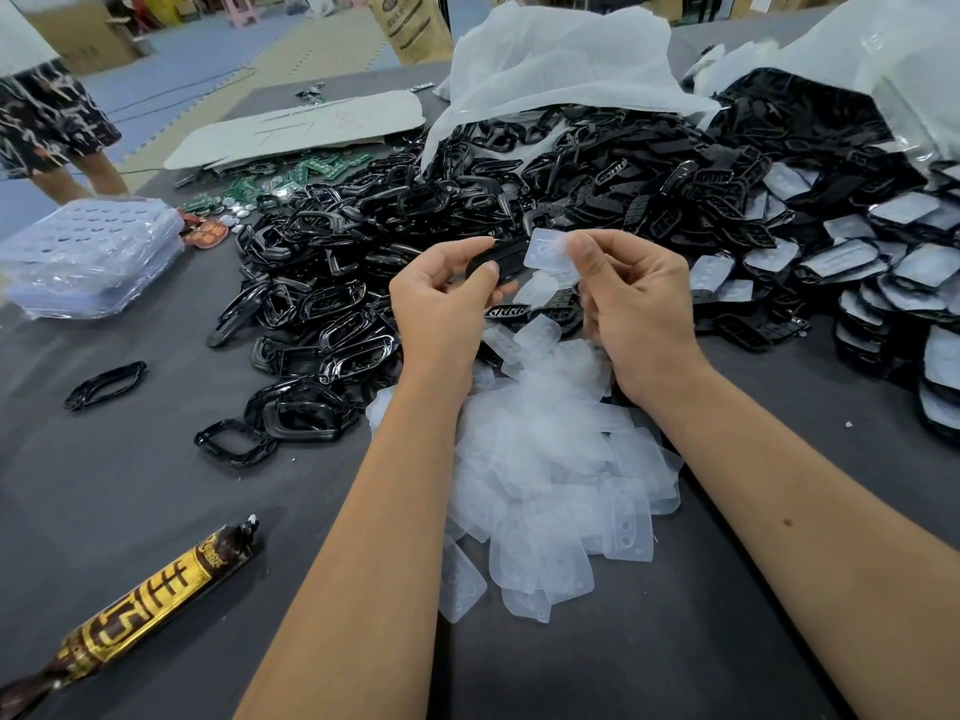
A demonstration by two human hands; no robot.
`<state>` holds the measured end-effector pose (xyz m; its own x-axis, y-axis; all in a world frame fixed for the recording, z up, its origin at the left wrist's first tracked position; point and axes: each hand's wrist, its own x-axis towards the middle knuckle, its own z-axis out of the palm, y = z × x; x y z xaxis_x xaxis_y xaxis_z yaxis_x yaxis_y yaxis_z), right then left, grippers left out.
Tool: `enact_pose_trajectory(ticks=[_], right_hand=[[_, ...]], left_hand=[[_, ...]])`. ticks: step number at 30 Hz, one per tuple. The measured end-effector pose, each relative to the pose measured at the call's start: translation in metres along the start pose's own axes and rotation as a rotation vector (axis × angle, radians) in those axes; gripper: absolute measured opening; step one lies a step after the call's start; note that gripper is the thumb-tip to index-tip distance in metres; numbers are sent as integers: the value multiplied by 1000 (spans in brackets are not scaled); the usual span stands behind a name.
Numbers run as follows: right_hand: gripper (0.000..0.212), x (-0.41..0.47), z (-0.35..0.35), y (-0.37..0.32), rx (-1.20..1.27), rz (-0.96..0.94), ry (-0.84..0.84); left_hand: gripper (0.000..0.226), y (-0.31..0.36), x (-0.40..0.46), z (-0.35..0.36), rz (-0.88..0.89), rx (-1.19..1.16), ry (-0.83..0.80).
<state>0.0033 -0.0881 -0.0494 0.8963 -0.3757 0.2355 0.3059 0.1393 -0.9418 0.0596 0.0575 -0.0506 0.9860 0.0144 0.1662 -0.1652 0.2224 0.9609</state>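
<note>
My left hand (pixel 447 293) grips a black plastic shell piece (pixel 501 257) between thumb and fingers. My right hand (pixel 631 298) pinches a clear silicone pad (pixel 545 249) at its right edge, holding it just right of the black piece. Both are raised above a heap of clear silicone pads (pixel 550 459) lying on the dark table (pixel 156 485) under my forearms. A large pile of black plastic frames and shells (pixel 389 236) spreads behind my hands.
Assembled black pieces with clear pads (pixel 883 252) lie stacked at the right. White plastic bags (pixel 561 65) sit behind. Green circuit boards (pixel 291 174), clear blister trays (pixel 88 252), a gold-and-brown wrapped stick (pixel 140 610) and a loose black frame (pixel 104 385) lie at left. A person's legs (pixel 62 137) stand far left.
</note>
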Motion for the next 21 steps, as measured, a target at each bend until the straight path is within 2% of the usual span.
enact_pose_trajectory(ticks=[4,7,10,14,17,21], right_hand=[[23,1,0,0,-28,1,23],[11,1,-2,2,-89,-20,8],[22,1,-3,5,-149,-52,-15],[10,1,-1,7,-249,-100,36],[9,0,0,8,-309,-144,51],[7,-1,0,7,-446,-226,90]], left_hand=[[24,-1,1,0,-7,19,-12],[23,-2,0,1,-1,37,-61],[20,-1,-2,3,-27,32,-109],[30,3,-4,4,-86,-49,-142],[38,4,-5,4,-84,-75,-160],[36,4,-6,5,-80,-72,-183]])
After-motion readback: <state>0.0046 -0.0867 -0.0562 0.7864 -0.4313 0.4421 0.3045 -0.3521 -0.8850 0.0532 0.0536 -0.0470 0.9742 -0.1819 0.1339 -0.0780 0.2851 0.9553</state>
